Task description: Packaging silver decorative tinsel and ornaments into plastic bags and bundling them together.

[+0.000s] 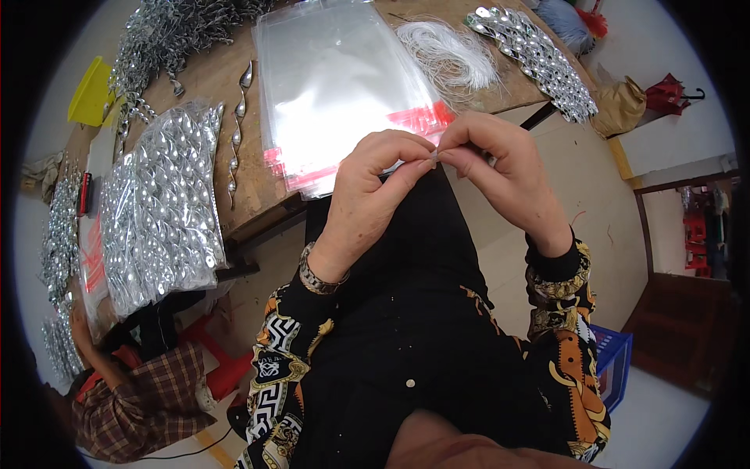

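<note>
L hand [363,191]: thumb + fingers pinched, tips meeting R hand's.
R hand [509,178]: same pinch, tips tog. w/ L.
Pale bit [434,156]: tiny, betw. both hands' fingertips, nr bags' red edge; exact kind can't tell.
Clear bags [336,78]: stack on bench [254,160], just past hands.
White cord hank [449,53]: R of bags.
Silver twist strip [236,137]: single, L of bags.

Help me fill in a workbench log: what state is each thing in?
Left hand: fingertips pinched together
Right hand: pinched, meeting the left; anything held too small to tell
Clear bags: stacked flat
White cord: loosely bundled
Single silver strip: twisted, lying apart
Packed silver strips: inside clear plastic
Silver heap: loose, jumbled
Red umbrella: folded
</note>
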`<act>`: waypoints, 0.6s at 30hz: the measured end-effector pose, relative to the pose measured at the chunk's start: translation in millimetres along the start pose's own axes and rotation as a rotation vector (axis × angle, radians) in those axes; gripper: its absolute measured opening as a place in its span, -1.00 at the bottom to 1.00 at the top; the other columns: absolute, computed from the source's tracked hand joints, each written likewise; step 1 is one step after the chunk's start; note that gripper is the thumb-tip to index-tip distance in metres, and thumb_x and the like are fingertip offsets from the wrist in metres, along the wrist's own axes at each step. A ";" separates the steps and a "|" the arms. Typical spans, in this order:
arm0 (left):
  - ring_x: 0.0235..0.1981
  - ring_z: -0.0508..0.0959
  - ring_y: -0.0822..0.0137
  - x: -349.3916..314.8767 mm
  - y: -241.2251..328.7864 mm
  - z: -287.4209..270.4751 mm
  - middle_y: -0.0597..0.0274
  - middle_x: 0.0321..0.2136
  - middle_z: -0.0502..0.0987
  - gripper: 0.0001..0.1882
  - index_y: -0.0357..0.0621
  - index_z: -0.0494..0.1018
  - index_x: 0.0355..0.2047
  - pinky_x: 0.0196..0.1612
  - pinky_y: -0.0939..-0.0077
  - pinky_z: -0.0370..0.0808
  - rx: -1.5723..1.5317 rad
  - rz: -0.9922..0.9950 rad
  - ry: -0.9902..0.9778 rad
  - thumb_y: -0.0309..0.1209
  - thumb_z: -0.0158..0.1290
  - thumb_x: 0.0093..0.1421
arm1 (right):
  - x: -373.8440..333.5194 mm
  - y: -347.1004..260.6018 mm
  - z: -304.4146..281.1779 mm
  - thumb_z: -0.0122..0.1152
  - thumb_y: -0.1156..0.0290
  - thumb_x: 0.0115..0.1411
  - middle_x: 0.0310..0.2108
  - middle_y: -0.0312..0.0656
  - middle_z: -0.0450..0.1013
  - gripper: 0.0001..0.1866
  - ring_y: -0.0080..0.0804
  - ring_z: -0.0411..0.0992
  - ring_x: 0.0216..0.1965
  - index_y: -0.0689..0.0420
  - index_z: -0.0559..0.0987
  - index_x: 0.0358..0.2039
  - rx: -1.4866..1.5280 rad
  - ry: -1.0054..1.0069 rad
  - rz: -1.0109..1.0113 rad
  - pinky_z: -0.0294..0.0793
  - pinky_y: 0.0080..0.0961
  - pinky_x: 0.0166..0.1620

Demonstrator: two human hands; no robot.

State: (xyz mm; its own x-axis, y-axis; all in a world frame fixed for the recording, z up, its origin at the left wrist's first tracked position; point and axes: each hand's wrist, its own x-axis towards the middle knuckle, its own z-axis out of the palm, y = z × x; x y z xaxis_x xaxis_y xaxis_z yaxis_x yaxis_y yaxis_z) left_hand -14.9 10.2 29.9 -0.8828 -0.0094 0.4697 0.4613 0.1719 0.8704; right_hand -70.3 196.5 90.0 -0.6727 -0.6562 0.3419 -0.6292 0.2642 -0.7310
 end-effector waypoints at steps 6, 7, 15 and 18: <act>-0.24 0.56 0.45 -4.3 -6.0 6.7 0.25 -0.29 0.62 -0.85 -0.30 0.57 -0.19 -0.07 0.56 0.47 -0.318 -0.245 -0.047 -0.51 0.07 0.30 | -3.0 6.4 -2.6 0.16 0.49 0.30 -0.39 -0.33 0.48 -0.92 -0.69 0.37 -0.42 0.22 0.54 -0.32 0.444 0.002 0.270 0.38 -0.72 -0.33; -0.26 0.57 0.47 -5.2 -7.6 9.4 0.26 -0.31 0.61 -0.85 -0.31 0.56 -0.17 -0.08 0.58 0.47 -0.395 -0.271 -0.059 -0.51 0.06 0.31 | -3.8 10.8 -2.9 0.16 0.48 0.30 -0.38 -0.31 0.50 -0.92 -0.69 0.36 -0.43 0.21 0.54 -0.31 0.490 0.008 0.291 0.37 -0.73 -0.33; -0.35 0.55 0.52 -10.6 -37.1 18.5 0.29 -0.41 0.57 -0.86 -0.31 0.54 -0.18 -0.19 0.64 0.47 -0.528 -0.338 -0.014 -0.50 0.05 0.33 | -18.8 46.5 14.0 0.11 0.45 0.35 -0.28 -0.19 0.57 -0.94 -0.70 0.29 -0.47 0.15 0.49 -0.28 0.868 0.104 0.341 0.30 -0.71 -0.33; -0.40 0.54 0.53 -11.4 -43.1 21.1 0.29 -0.44 0.56 -0.87 -0.29 0.53 -0.19 -0.26 0.64 0.48 -0.591 -0.383 0.055 -0.50 0.06 0.33 | -26.6 50.7 25.7 0.09 0.45 0.37 -0.21 -0.13 0.58 -0.94 -0.69 0.26 -0.48 0.14 0.48 -0.25 1.103 0.182 0.375 0.30 -0.68 -0.30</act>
State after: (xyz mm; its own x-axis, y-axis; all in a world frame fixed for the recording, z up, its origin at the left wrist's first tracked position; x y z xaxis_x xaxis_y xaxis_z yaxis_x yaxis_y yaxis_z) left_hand -26.6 23.7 -16.1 -0.9941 -0.0146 0.1078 0.1040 -0.4171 0.9029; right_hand -74.3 209.1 28.7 -0.8457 -0.5336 0.0110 0.2365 -0.3931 -0.8886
